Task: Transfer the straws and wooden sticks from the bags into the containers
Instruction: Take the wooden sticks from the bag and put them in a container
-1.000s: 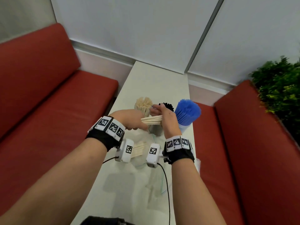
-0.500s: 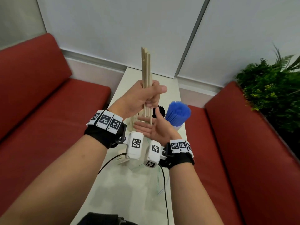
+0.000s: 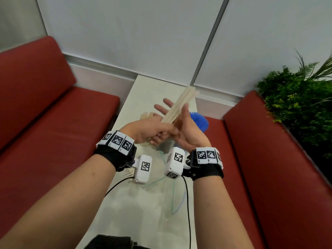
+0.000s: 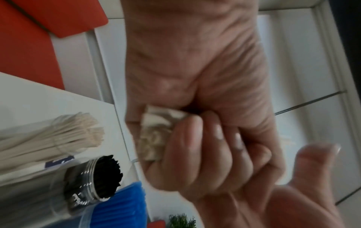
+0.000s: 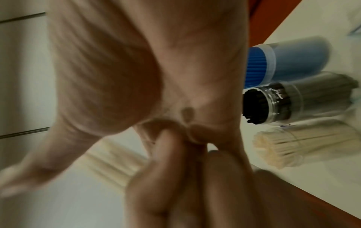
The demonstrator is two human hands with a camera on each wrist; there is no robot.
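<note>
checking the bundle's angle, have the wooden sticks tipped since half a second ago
Yes. The wooden sticks stood upright against the wall seam; now they lean right, gripped by the left hand.

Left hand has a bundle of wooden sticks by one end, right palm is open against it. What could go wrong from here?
1. The left hand grips the wooden sticks only at their lower end; the long tilted free end could fan out and slip, since the right hand is open.
2. The container of wooden sticks already looks full, so adding more may jam.
3. The black straws and blue straws stand close beside it; a swing could knock them.
</note>
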